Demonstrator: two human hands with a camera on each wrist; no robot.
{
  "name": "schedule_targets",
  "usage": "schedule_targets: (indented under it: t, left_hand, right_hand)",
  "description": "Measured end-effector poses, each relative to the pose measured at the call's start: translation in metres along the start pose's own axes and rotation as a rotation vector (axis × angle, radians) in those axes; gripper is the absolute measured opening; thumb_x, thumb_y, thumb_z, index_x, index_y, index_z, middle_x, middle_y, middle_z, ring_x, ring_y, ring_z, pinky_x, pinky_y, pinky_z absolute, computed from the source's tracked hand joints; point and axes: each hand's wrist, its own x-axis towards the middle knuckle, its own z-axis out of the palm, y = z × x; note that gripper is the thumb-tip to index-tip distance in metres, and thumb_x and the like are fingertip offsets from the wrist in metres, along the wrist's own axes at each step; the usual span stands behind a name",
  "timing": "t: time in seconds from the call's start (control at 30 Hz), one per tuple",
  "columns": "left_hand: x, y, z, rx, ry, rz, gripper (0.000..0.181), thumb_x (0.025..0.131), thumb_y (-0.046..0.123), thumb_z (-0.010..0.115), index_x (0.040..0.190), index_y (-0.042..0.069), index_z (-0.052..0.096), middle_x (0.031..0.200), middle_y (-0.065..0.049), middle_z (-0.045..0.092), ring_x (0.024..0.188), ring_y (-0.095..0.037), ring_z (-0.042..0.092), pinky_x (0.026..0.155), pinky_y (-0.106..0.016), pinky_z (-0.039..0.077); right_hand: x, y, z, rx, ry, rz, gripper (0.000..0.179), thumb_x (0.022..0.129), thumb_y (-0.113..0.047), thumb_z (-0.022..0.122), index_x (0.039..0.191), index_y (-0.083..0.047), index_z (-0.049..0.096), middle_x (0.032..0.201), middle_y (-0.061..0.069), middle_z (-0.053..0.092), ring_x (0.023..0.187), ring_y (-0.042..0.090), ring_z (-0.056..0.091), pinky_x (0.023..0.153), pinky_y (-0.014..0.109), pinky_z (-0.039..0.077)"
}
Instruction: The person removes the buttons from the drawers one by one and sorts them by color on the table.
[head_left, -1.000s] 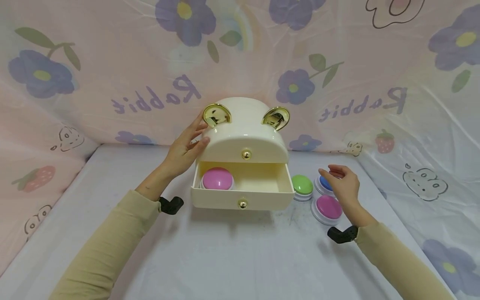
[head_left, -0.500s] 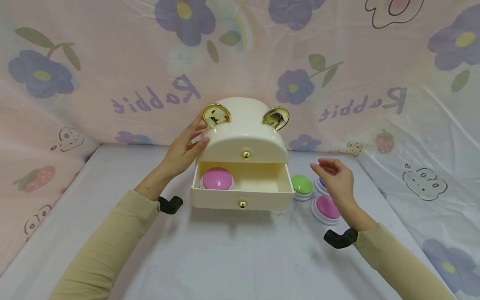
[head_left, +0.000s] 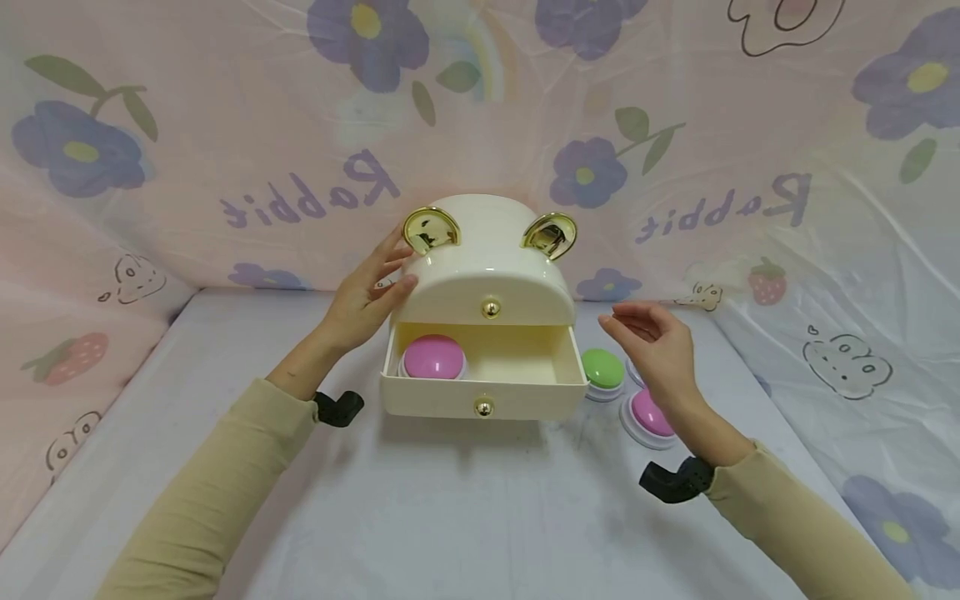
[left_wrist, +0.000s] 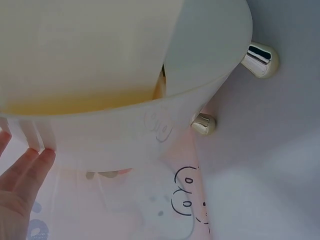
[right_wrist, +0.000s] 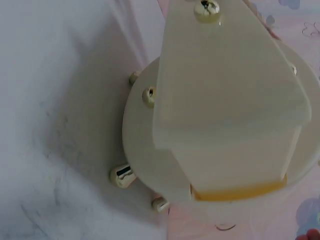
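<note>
A cream drawer box (head_left: 489, 250) with gold ears stands at the middle of the table, its lower drawer (head_left: 483, 400) pulled out. Inside that drawer, on the left, sits a pink domed disc (head_left: 435, 358) with a white base. My left hand (head_left: 363, 304) rests against the box's left side, fingers extended; the left wrist view has its fingertips (left_wrist: 47, 154) on the pale wall. Over the table to the right of the box, my right hand (head_left: 660, 346) hovers with loosely bent fingers and nothing held. Only a fingertip (right_wrist: 312, 234) of it shows in the right wrist view.
Right of the drawer lie a green domed disc (head_left: 602, 371) and a magenta domed disc (head_left: 651, 415), the latter partly behind the right wrist. Another disc's white rim (head_left: 634, 372) peeks out beside the right hand. Patterned cloth (head_left: 480, 125) hangs behind the table.
My right hand has risen and moved left towards the box, covering the blue disc's top. The left hand, box and drawer have stayed in place.
</note>
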Motion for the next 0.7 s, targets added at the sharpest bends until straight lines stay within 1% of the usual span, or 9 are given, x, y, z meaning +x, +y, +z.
schedule_targets:
  t: [0.17,0.23,0.33,0.47,0.6,0.7]
  left_hand:
    - [0.0,0.001,-0.001,0.01,-0.011,-0.004,0.065,0.093,0.032,0.054,0.143,0.05,0.015,0.141,-0.007,0.043,0.13,-0.031,0.043,0.101,-0.051,0.043]
    - [0.0,0.003,-0.002,0.008,-0.015,-0.012,0.066,0.094,0.03,0.054,0.144,0.048,0.015,0.142,-0.007,0.042,0.131,-0.031,0.042,0.102,-0.051,0.042]
    - [-0.004,0.015,-0.003,-0.002,-0.023,-0.02,0.067,0.094,0.026,0.054,0.147,0.039,0.015,0.142,-0.011,0.042,0.131,-0.034,0.041,0.102,-0.053,0.04]
    - [-0.009,0.032,-0.005,-0.007,-0.032,-0.024,0.067,0.094,0.021,0.053,0.149,0.028,0.016,0.142,-0.016,0.041,0.131,-0.038,0.04,0.103,-0.054,0.04]
    - [-0.01,0.036,-0.005,-0.009,-0.033,-0.034,0.066,0.095,0.02,0.053,0.149,0.028,0.016,0.142,-0.016,0.04,0.131,-0.037,0.04,0.104,-0.053,0.039]
    - [-0.01,0.035,-0.005,-0.008,-0.035,-0.04,0.067,0.094,0.021,0.053,0.149,0.029,0.016,0.142,-0.015,0.04,0.131,-0.037,0.039,0.104,-0.053,0.038]
  right_hand:
    - [-0.004,-0.009,0.004,-0.006,-0.051,-0.014,0.041,0.083,-0.029,0.07,0.112,-0.002,0.059,0.103,-0.001,0.061,0.093,0.0,0.059,0.081,0.006,0.048]
    - [-0.005,-0.012,0.006,-0.013,-0.072,-0.01,0.043,0.083,-0.031,0.069,0.114,-0.003,0.058,0.108,0.003,0.061,0.095,0.0,0.058,0.082,0.007,0.048]
    - [-0.005,-0.017,0.007,-0.007,-0.095,-0.007,0.045,0.083,-0.033,0.068,0.114,-0.003,0.058,0.109,0.004,0.061,0.096,0.002,0.058,0.082,0.008,0.048]
    - [-0.006,-0.026,0.011,0.015,-0.139,-0.002,0.044,0.083,-0.033,0.069,0.113,-0.003,0.058,0.106,-0.002,0.06,0.097,0.005,0.059,0.081,0.009,0.049]
    - [-0.007,-0.032,0.015,0.037,-0.183,-0.002,0.043,0.083,-0.032,0.069,0.113,-0.003,0.059,0.107,0.0,0.059,0.096,0.005,0.059,0.08,0.01,0.05]
    - [-0.008,-0.033,0.019,0.051,-0.201,0.001,0.042,0.083,-0.031,0.069,0.113,-0.003,0.059,0.107,0.002,0.06,0.094,0.005,0.061,0.08,0.011,0.051]
